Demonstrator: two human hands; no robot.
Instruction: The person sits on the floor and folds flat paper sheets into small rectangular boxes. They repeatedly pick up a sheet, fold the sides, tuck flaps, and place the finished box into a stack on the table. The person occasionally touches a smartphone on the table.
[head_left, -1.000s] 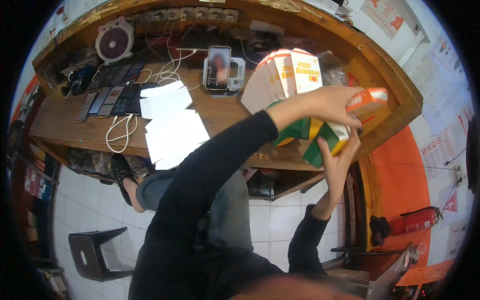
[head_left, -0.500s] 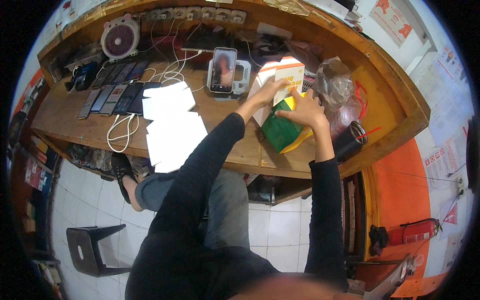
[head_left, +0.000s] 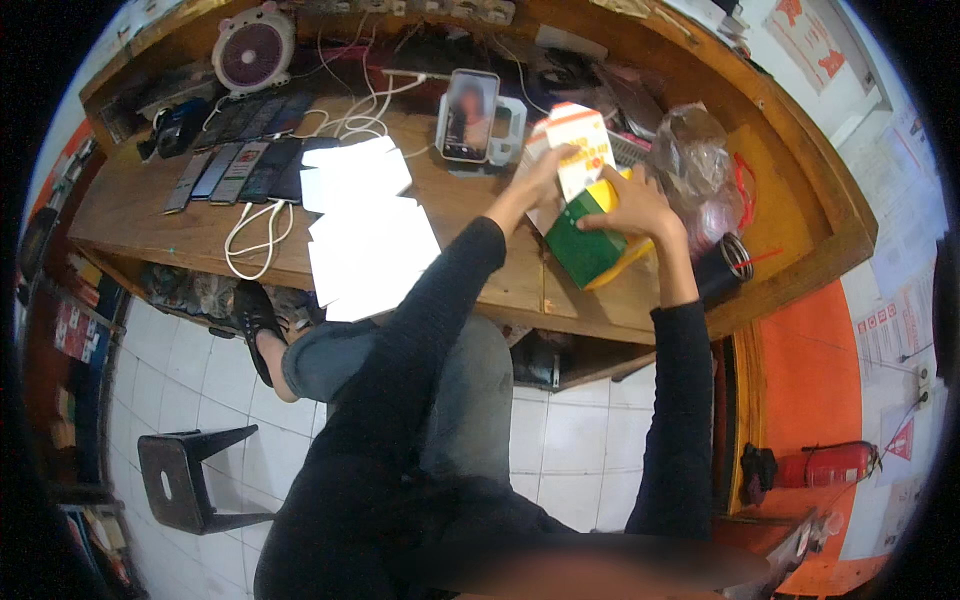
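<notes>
My left hand (head_left: 540, 175) grips flat white cards or packets (head_left: 578, 135) with orange edges and yellow print, fanned over one another. The front one meets the upper end of a green and yellow box (head_left: 583, 245); whether it goes inside is hidden by my fingers. That box lies tilted near the desk's front edge, and my right hand (head_left: 640, 208) spans it, thumb on the green face and fingers curled over the far side. Left of my left forearm lie blank white sheets (head_left: 370, 255) with cut, stepped edges.
A phone (head_left: 468, 115) stands on a holder behind my hands. Several phones (head_left: 240, 170) and white cables lie at the left, near a small round fan (head_left: 252, 52). On the right are clear plastic bags (head_left: 690, 150) and a dark tumbler (head_left: 725, 268) with a red straw.
The whole view has shifted, so the desk appears farther right and a little higher. Both hands keep their holds on the cards and the box, with the right fingers moved slightly.
</notes>
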